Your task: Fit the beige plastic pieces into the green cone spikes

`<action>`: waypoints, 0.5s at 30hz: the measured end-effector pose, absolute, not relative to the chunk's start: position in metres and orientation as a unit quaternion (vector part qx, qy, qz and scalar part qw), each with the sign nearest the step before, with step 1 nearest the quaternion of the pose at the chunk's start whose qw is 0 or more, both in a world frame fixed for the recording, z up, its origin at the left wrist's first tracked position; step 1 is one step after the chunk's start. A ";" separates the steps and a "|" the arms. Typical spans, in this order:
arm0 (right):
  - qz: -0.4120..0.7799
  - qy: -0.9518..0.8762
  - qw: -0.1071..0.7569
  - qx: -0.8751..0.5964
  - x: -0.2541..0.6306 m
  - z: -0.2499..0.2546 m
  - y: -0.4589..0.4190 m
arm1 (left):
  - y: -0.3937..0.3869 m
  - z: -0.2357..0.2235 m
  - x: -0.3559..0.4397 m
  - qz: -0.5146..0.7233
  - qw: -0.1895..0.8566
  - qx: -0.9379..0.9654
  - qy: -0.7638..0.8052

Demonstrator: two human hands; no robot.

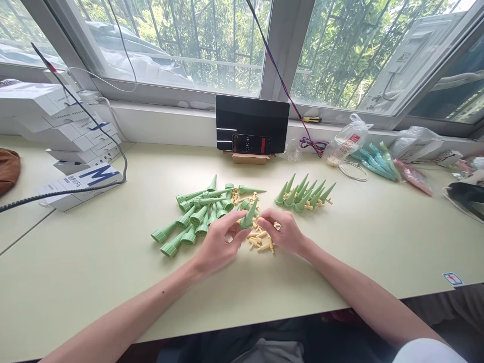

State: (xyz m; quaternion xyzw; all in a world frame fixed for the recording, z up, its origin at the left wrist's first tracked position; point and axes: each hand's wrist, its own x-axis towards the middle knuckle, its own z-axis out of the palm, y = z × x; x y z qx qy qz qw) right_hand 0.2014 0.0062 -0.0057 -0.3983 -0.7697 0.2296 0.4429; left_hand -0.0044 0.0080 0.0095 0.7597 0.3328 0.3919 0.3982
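My left hand (223, 239) is closed around the base of a green plastic spike (249, 214), a hollow cone that points up. Close to its right side, the fingers of my right hand (282, 229) are pinched together, with a bit of a yellow plastic fitting (259, 219) showing at their tips. Loose yellow T-shaped fittings (260, 243) lie on the table beneath both hands. Left of them is a heap of green spikes (200, 212), many on their sides. Several more green spikes (302, 194) stand upright in a group to the right, with yellow fittings at their sides.
A dark tablet (251, 118) leans at the window sill, with a phone showing a timer (252, 144) before it. White boxes (85, 136) are stacked at left, crossed by a black cable (75, 191). Plastic bags (350, 141) and a coiled white cable (355, 172) lie at back right.
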 end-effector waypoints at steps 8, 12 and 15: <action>0.218 -0.782 0.411 -0.415 0.203 -0.009 0.007 | 0.008 0.010 -0.005 0.384 0.385 0.773 0.327; 0.222 -0.780 0.413 -0.415 0.203 -0.007 0.007 | 0.008 0.011 -0.005 0.383 0.393 0.767 0.331; 0.222 -0.768 0.439 -0.409 0.202 -0.002 0.006 | 0.008 0.013 -0.004 0.386 0.419 0.749 0.339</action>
